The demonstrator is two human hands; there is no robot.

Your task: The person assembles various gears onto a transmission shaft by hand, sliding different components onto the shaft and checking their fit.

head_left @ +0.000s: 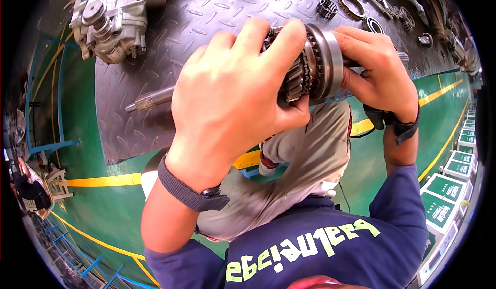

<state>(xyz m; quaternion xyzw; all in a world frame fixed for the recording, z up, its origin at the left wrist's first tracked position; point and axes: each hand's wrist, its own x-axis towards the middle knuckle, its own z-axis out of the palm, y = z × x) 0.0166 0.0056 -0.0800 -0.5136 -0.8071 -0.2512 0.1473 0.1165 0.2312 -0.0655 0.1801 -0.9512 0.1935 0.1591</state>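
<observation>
A splined steel gear shaft (155, 99) lies across in front of me, carrying a toothed gear (296, 82) and a wide smooth synchronizer ring (330, 61). My left hand (232, 77) wraps over the gear from above, its thumb below, fingers closed on the assembly. At the other side of the ring, my right hand (374, 64) pinches with thumb and fingers against its right face. Both hands hide parts of the shaft; its left splined end pokes out past the left hand, and its right splined end (403, 57) past the right hand.
Beneath is a metal table with a raised tread pattern (201, 10). A cast gearbox housing (116, 28) stands at the far left. At the far right lie a needle bearing (326, 9), a ring (352, 5), a ball bearing (372, 25) and a small gear (425, 40). Green boxes (444, 191) line the floor rightward.
</observation>
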